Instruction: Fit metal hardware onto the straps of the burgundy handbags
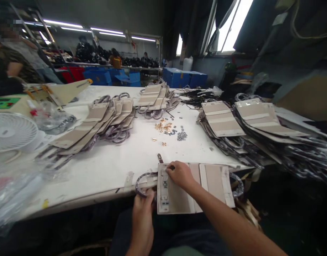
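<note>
A beige panel (179,199) with pale strips lies at the table's front edge, a wrapped dark loop handle (142,181) at its left end and another at its right. My left hand (144,217) is closed at the left handle and the panel's left edge. My right hand (180,174) is pinched over the panel's upper left part; what its fingertips hold is too small to name. A small metal piece (165,184) sits on the left strip. Just above the panel lies a dark strap (159,158). Gold pieces (164,127) and silver pieces (182,136) are scattered farther back.
Stacks of beige panels lie at the left (99,119), the back (152,96) and the right (223,119). A white fan (11,131) and plastic bags (19,188) are at the far left. Blue boxes (176,78) stand beyond the table (112,174). A person (11,60) is at the left.
</note>
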